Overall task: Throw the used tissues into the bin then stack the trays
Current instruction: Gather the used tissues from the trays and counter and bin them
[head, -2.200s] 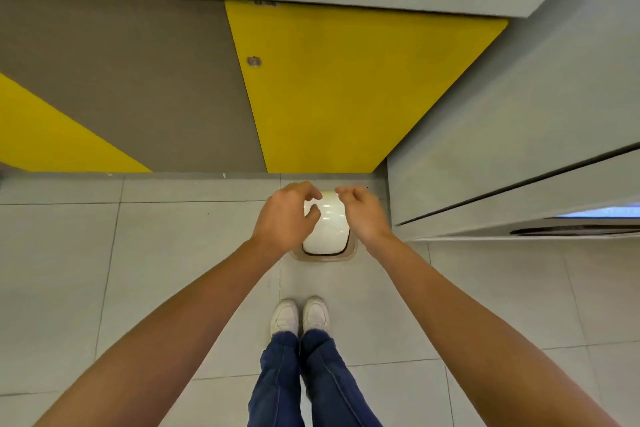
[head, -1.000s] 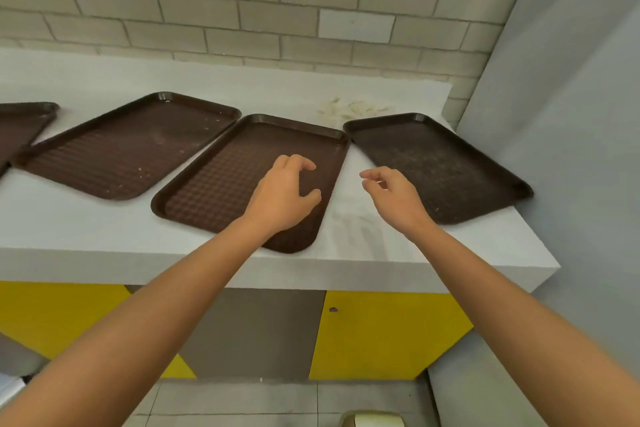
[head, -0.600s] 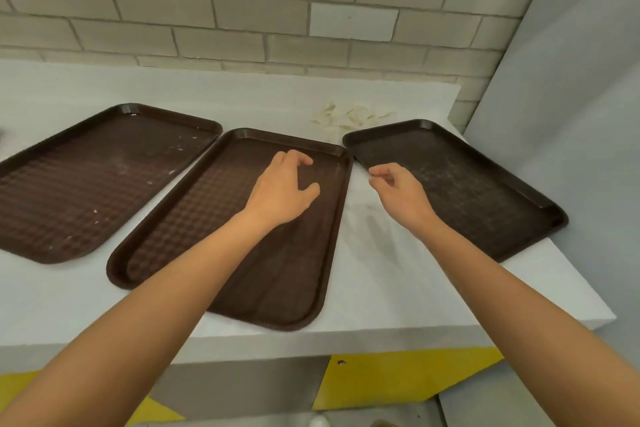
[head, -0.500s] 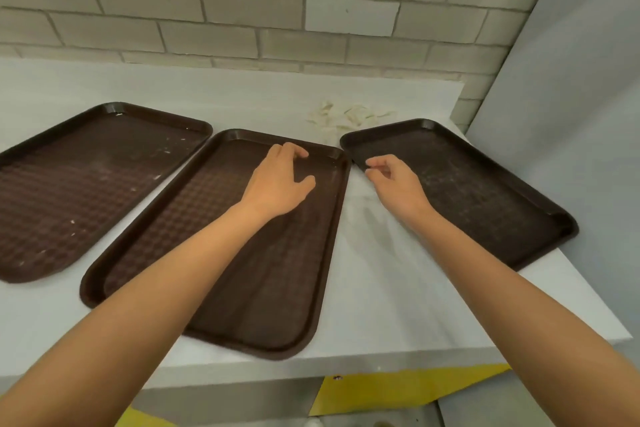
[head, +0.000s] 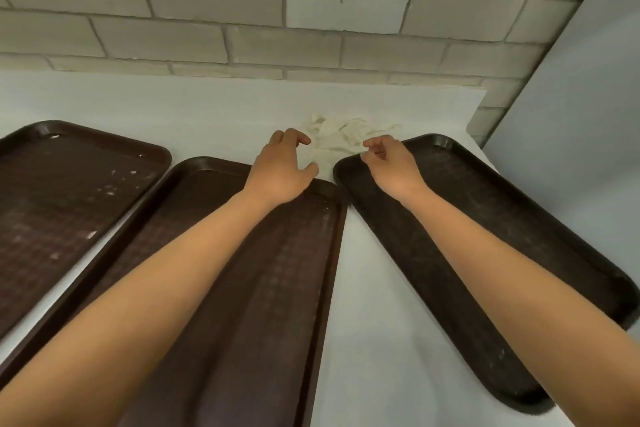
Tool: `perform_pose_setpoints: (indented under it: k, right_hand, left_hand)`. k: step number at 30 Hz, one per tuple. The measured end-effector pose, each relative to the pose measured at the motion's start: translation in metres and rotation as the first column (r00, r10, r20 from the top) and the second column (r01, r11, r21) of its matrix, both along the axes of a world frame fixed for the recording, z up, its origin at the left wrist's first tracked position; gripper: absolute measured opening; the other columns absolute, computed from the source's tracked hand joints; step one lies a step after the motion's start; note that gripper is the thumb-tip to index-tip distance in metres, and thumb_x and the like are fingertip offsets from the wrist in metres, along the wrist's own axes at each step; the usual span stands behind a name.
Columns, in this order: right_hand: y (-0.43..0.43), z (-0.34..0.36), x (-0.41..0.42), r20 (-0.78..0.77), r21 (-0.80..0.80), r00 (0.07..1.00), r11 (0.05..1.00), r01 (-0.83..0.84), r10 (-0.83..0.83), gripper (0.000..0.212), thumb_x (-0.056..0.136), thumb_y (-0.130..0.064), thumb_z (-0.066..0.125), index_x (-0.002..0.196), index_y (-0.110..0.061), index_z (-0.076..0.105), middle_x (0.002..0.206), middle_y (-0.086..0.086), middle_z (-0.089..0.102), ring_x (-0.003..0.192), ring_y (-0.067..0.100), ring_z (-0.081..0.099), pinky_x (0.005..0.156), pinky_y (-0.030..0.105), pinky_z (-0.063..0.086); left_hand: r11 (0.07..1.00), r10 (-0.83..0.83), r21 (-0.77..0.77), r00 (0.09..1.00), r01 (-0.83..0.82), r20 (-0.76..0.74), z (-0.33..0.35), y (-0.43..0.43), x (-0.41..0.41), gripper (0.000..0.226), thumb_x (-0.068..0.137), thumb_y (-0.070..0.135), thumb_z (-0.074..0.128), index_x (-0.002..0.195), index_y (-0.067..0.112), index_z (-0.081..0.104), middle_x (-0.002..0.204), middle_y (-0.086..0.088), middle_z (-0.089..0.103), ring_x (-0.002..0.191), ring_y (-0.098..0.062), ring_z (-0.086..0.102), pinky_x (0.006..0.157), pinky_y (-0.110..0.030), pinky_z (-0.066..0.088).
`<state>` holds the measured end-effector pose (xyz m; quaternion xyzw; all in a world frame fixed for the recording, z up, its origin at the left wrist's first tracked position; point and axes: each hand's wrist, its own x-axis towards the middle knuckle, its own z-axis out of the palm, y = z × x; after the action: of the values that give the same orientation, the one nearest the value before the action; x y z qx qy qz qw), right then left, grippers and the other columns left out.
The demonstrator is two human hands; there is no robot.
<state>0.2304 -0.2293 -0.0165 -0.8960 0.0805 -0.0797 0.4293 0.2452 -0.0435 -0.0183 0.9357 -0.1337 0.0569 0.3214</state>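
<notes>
Left hand point(head: 277, 170) and right hand point(head: 391, 166) both bare — skin uncovered from fingertips point(head: 304, 140) through the wrists. Left forearm point(head: 156, 288) and right forearm point(head: 502, 270) bare too, uncovered all the way to the lower edge of view — smooth, tapering toward the wrists. Nails too blurred to tell.

3 dark brown trays point(head: 485, 236), waffle-grid texture; off-white tissues point(head: 341, 139); white counter point(head: 214, 114); grey brick wall point(head: 242, 10).
</notes>
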Motion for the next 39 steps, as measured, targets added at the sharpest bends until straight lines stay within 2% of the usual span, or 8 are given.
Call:
perform_pose_setpoints:
  k: [10, 16, 23, 27, 31, 35, 37, 39]
  right_hand:
    - [-0.027, -0.017, 0.106, -0.086, -0.323, 0.996, 0.946, -0.033, 0.005, 0.055, 0.086, -0.005, 0.055, 0.137, -0.015, 0.037, 0.137, 0.011, 0.044, 0.126, 0.026, 0.043, 0.102, 0.033, 0.038]
    - [-0.031, -0.037, 0.141, -0.262, -0.446, 0.964, 0.892, -0.075, -0.05, 0.075, 0.082, -0.034, 0.067, 0.143, -0.02, 0.025, 0.135, 0.011, 0.045, 0.127, 0.031, 0.039, 0.104, 0.043, 0.036]
    - [-0.029, -0.047, 0.15, -0.128, -0.544, 0.99, 0.839, -0.024, -0.055, 0.037, 0.097, -0.032, 0.045, 0.127, -0.01, 0.045, 0.122, 0.015, 0.052, 0.115, 0.031, 0.044, 0.092, 0.039, 0.04]
    - [-0.028, -0.038, 0.15, 0.009, -0.365, 0.997, 0.928, 0.071, -0.073, 0.039, 0.1, -0.029, 0.038, 0.124, 0.0, 0.044, 0.117, 0.019, 0.052, 0.109, 0.029, 0.048, 0.087, 0.035, 0.039]
    - [-0.029, -0.018, 0.149, 0.202, -0.184, 0.97, 0.967, 0.173, -0.135, 0.038, 0.101, -0.032, 0.033, 0.111, 0.002, 0.047, 0.094, 0.009, 0.047, 0.085, 0.017, 0.044, 0.072, 0.027, 0.035]
    - [-0.032, 0.001, 0.148, 0.347, -0.072, 0.927, 0.981, 0.179, -0.144, 0.034, 0.101, -0.035, 0.034, 0.085, -0.012, 0.052, 0.079, -0.001, 0.046, 0.073, 0.01, 0.043, 0.063, 0.019, 0.032]
    - [-0.03, 0.009, 0.147, 0.377, 0.016, 0.91, 0.983, 0.181, -0.174, 0.038, 0.1, -0.037, 0.035, 0.064, -0.025, 0.038, 0.066, -0.009, 0.039, 0.062, 0.003, 0.037, 0.057, 0.016, 0.03]
    - [-0.028, 0.015, 0.145, 0.358, 0.128, 0.906, 0.973, 0.191, -0.225, 0.046, 0.099, -0.038, 0.036, 0.057, -0.023, 0.029, 0.057, -0.009, 0.032, 0.055, 0.004, 0.031, 0.054, 0.018, 0.028]
  left_hand:
    - [1.0, -0.011, -0.008, 1.0, 0.011, -0.005, -0.019, -0.009, 0.067, 0.045, 0.087, 0.028, 0.061, 0.127, 0.014, 0.047, 0.128, -0.008, 0.048, 0.106, -0.024, 0.056, 0.085, -0.027, 0.041]
    - [0.999, -0.023, -0.031, 1.0, 0.023, -0.006, -0.03, -0.006, 0.087, 0.043, 0.086, 0.026, 0.062, 0.125, 0.015, 0.048, 0.125, -0.007, 0.048, 0.103, -0.021, 0.054, 0.084, -0.026, 0.041]
    - [0.999, -0.012, -0.031, 1.0, 0.011, -0.028, -0.039, -0.004, 0.097, 0.043, 0.085, 0.025, 0.062, 0.125, 0.015, 0.048, 0.125, -0.007, 0.048, 0.104, -0.023, 0.054, 0.087, -0.03, 0.043]
    - [0.999, -0.013, -0.034, 0.999, 0.012, -0.036, -0.043, -0.008, 0.102, 0.043, 0.085, 0.026, 0.061, 0.125, 0.016, 0.048, 0.125, -0.007, 0.048, 0.104, -0.023, 0.053, 0.086, -0.03, 0.042]
    - [0.999, -0.032, -0.006, 0.999, 0.032, -0.022, -0.046, -0.018, 0.108, 0.05, 0.083, 0.029, 0.063, 0.127, 0.014, 0.045, 0.126, -0.009, 0.047, 0.115, -0.026, 0.047, 0.092, -0.033, 0.041]
    - [0.992, -0.047, 0.114, 0.999, 0.049, -0.025, -0.047, -0.03, 0.114, 0.066, 0.08, 0.039, 0.067, 0.133, 0.015, 0.038, 0.135, -0.01, 0.039, 0.123, -0.029, 0.037, 0.098, -0.039, 0.038]
    - [0.981, -0.057, 0.179, 0.996, 0.068, -0.069, -0.048, -0.034, 0.117, 0.073, 0.079, 0.044, 0.068, 0.137, 0.017, 0.033, 0.138, -0.01, 0.036, 0.127, -0.029, 0.033, 0.1, -0.04, 0.037]
    - [0.974, -0.059, 0.209, 0.99, 0.084, -0.125, -0.051, -0.037, 0.12, 0.077, 0.077, 0.046, 0.069, 0.138, 0.018, 0.031, 0.138, -0.009, 0.037, 0.128, -0.029, 0.033, 0.1, -0.041, 0.037]
